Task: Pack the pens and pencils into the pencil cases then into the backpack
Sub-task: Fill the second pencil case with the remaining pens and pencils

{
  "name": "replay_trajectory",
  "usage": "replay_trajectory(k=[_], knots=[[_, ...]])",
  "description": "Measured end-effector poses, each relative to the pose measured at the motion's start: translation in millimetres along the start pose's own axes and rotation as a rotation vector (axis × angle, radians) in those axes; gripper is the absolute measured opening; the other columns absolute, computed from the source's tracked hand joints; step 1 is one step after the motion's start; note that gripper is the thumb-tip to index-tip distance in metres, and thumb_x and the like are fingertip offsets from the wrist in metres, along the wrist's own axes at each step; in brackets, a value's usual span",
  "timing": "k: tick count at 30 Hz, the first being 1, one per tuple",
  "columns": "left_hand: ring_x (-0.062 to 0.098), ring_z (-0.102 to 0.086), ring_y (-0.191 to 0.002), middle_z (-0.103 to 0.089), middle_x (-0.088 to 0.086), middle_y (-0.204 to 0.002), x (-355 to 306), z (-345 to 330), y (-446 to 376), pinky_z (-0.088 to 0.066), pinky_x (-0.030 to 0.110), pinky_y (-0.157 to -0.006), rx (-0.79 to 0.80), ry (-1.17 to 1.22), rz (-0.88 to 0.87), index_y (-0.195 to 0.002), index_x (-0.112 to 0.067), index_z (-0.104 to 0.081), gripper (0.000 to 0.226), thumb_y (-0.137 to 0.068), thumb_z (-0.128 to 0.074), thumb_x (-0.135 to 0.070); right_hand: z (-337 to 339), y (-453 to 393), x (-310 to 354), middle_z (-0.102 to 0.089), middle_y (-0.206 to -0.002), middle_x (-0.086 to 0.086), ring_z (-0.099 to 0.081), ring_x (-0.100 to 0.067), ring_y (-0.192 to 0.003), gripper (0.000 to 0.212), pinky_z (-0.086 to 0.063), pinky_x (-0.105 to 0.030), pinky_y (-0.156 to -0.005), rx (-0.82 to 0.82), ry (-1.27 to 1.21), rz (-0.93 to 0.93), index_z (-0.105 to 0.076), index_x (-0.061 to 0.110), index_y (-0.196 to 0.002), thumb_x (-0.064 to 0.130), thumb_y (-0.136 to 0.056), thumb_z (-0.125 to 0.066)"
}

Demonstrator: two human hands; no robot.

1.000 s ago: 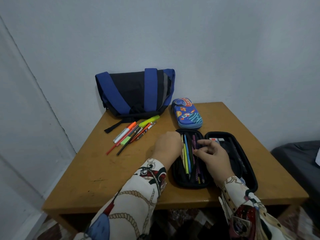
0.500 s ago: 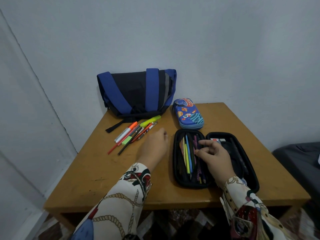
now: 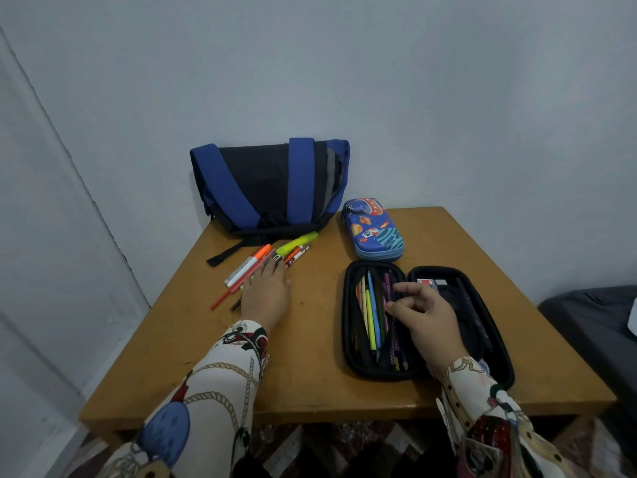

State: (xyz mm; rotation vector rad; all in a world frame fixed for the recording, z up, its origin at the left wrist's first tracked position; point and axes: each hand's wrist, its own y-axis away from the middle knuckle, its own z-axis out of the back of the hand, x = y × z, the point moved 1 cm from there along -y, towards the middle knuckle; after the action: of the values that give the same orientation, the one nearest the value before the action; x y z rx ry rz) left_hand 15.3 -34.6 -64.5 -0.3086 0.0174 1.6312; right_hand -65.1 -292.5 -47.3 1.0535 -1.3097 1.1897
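**Operator:** Toward the far left corner of the wooden surface [image 3: 310,374], I've got the left hand [image 3: 267,294] laid flat over the loose heap of pens, markers and pencils [image 3: 265,262]. Its fingers are straight and spread, touching the heap; nothing is pinched yet. I read that as lining up the next pick.

**Observer:** And the right one?

**Operator:** The right hand [image 3: 425,312] sits over the open black zip pencil case [image 3: 348,322] near the front right edge. Fingers are loosely curled, with thumb and forefinger at the purple pencils in the left half. Whether the grip truly pinches one or only steadies the row, I cannot tell. I'd guess it holds them aside so there's room for more.

**Observer:** Where's everything meant to end up?

**Operator:** Several coloured pencils already lie lengthwise in that case's left half. The closed blue space-print hard pencil case [image 3: 375,232] rests just beyond it. The blue and black fabric backpack [image 3: 269,188] leans on the wall at the far edge, touching the heap's far end, within reach for later.

**Observer:** Progress?

**Operator:** Early, I judge; most of the heap is unpacked.
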Motion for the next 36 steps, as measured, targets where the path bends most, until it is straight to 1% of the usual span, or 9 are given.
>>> replay_trajectory(k=[9,13,16,19,24,28,31,33,36], knots=[[0.02,-0.041,-0.137,-0.046,0.009,-0.147,-15.6,-10.6,16.7,-0.032,0.033,-0.114,-0.147,0.046,-0.111,-0.141,-0.01,-0.047,0.04,-0.102,-0.038,-0.015,-0.5,1.3,1.2,-0.062,-0.076,-0.011,-0.068,-0.033,-0.086,0.024,-0.057,-0.039,-0.082,-0.006,0.006,-0.012,-0.063,0.018,-0.103,0.005,-0.084,-0.07],[0.017,-0.04,-0.137,-0.046,0.008,-0.147,-14.2,-10.9,20.7,-0.03,0.029,-0.113,-0.186,0.095,-0.084,-0.141,-0.01,-0.047,0.04,-0.102,-0.038,-0.013,-0.7,1.3,1.6,-0.062,-0.077,-0.014,-0.068,-0.034,-0.086,0.023,-0.057,-0.036,-0.079,-0.007,0.012,-0.019,-0.063,0.018,-0.103,0.005,-0.084,-0.07],[0.017,-0.039,-0.138,-0.046,0.007,-0.148,-14.9,-10.2,22.4,-0.028,0.028,-0.114,-0.194,0.104,-0.075,-0.142,-0.01,-0.046,0.04,-0.102,-0.039,-0.013,0.9,-0.3,0.8,-0.063,-0.08,-0.021,-0.067,-0.036,-0.087,0.024,-0.056,-0.042,-0.084,-0.007,0.039,-0.042,-0.064,0.019,-0.103,0.008,-0.083,-0.072],[0.017,-0.04,-0.137,-0.047,0.007,-0.147,-16.2,-9.5,21.7,-0.029,0.028,-0.113,-0.213,0.106,-0.072,-0.139,-0.01,-0.049,0.039,-0.101,-0.041,-0.013,2.5,-4.1,1.9,-0.063,-0.077,-0.014,-0.067,-0.038,-0.088,0.023,-0.055,-0.048,-0.087,0.026,0.075,-0.093,-0.064,0.018,-0.102,0.008,-0.082,-0.073],[0.019,-0.041,-0.137,-0.047,0.009,-0.146,-17.0,-7.7,21.7,-0.028,0.03,-0.114,-0.197,0.115,-0.054,-0.137,-0.008,-0.051,0.038,-0.101,-0.042,-0.013,16.4,-12.1,15.1,-0.071,-0.093,-0.014,-0.068,-0.027,-0.091,0.018,-0.055,-0.041,-0.088,0.105,0.16,-0.177,-0.066,0.016,-0.101,0.01,-0.085,-0.07],[0.019,-0.044,-0.133,-0.05,0.01,-0.143,-18.8,-4.6,23.4,-0.031,0.029,-0.112,-0.214,0.123,-0.057,-0.135,-0.007,-0.054,0.036,-0.1,-0.043,-0.013,42.4,-17.6,22.3,-0.07,-0.092,0.003,-0.065,-0.015,-0.09,0.013,-0.049,-0.028,-0.072,-0.121,0.424,-0.022,-0.069,0.021,-0.097,0.012,-0.089,-0.064],[0.018,-0.042,-0.135,-0.048,0.009,-0.145,-18.7,-3.8,24.6,-0.028,0.027,-0.113,-0.21,0.12,-0.056,-0.137,-0.008,-0.052,0.037,-0.101,-0.04,-0.013,68.4,-21.2,19.8,-0.067,-0.1,-0.002,-0.06,-0.022,-0.094,0.024,-0.048,-0.032,-0.078,-0.362,0.631,-0.041,-0.071,0.021,-0.102,0.01,-0.086,-0.057],[0.017,-0.04,-0.136,-0.047,0.008,-0.146,-18.3,-3.4,24.2,-0.027,0.026,-0.113,-0.211,0.124,-0.053,-0.138,-0.009,-0.051,0.038,-0.102,-0.039,-0.014,79.1,-24.0,16.0,-0.066,-0.108,-0.007,-0.058,-0.025,-0.092,0.03,-0.05,-0.036,-0.082,-0.394,0.614,-0.14,-0.07,0.019,-0.108,0.008,-0.085,-0.054],[0.017,-0.042,-0.136,-0.048,0.007,-0.145,-18.4,-3.6,23.6,-0.029,0.027,-0.113,-0.214,0.125,-0.05,-0.137,-0.009,-0.052,0.038,-0.101,-0.04,-0.014,81.6,-26.4,11.7,-0.065,-0.097,-0.01,-0.058,-0.027,-0.084,0.03,-0.052,-0.038,-0.077,-0.366,0.518,-0.219,-0.069,0.014,-0.109,0.003,-0.087,-0.053]])
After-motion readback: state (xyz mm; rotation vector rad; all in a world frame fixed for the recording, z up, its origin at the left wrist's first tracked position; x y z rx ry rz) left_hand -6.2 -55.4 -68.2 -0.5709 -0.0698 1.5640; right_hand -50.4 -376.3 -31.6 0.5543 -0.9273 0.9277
